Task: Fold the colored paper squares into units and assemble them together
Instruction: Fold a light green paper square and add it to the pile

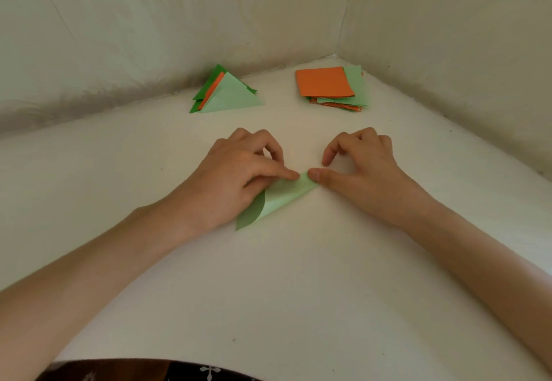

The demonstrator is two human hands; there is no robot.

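Under pinch of left grip point(239, 171), green paper point(280, 198), its tip against thumb of released right grip point(367, 171).

Both forearms bare, coming in from the lower corners. My L hand point(239, 171) pinches the light green folded paper sheet point(280, 198) btw index & thumb, other fingers curled. My R hand point(367, 165) presses its thumb tip on the sheet's corner, fingers arched.

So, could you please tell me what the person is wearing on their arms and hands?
Nothing is worn there: the left arm and right arm are bare to the frame edges, no sleeves showing, and neither the left hand nor the right hand shows a ring, watch or bracelet.
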